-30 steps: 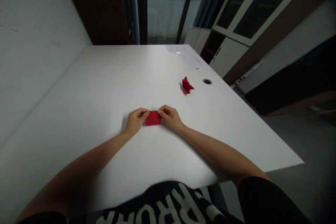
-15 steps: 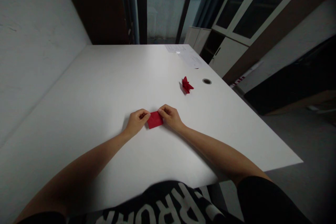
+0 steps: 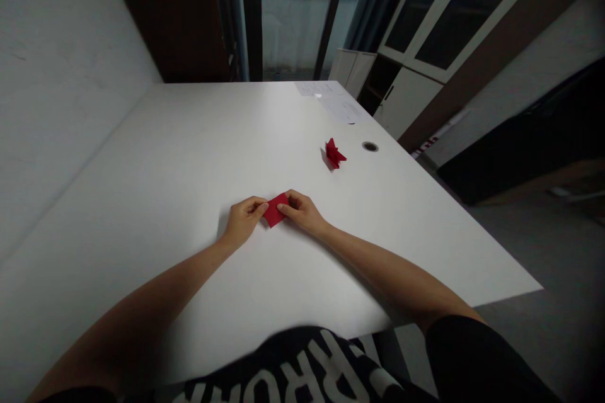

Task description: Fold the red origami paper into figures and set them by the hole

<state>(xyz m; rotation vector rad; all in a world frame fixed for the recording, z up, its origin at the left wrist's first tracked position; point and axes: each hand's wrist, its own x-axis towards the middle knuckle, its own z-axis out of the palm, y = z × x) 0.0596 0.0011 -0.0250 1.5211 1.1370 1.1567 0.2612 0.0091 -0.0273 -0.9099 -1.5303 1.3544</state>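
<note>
A small red piece of folded paper (image 3: 273,214) is held between my two hands, just above the white table. My left hand (image 3: 245,217) pinches its left edge between thumb and fingers. On the other side, my right hand (image 3: 302,209) grips the right part, its thumb lying across the front and its fingers behind. The paper is tilted, with its upper right corner raised. Farther off to the right sits a red folded-paper piece with several points (image 3: 334,154), touched by neither hand.
The white table (image 3: 189,145) meets a wall on the left. Printed paper sheets (image 3: 338,107) lie near its far right corner. A round cable hole (image 3: 370,147) is set near the right edge. Beyond stand a white cabinet (image 3: 410,101) and a window (image 3: 297,19).
My right thumb has moved inward across the front of the red paper. The paper has tilted, its right side rising, and less of it shows.
</note>
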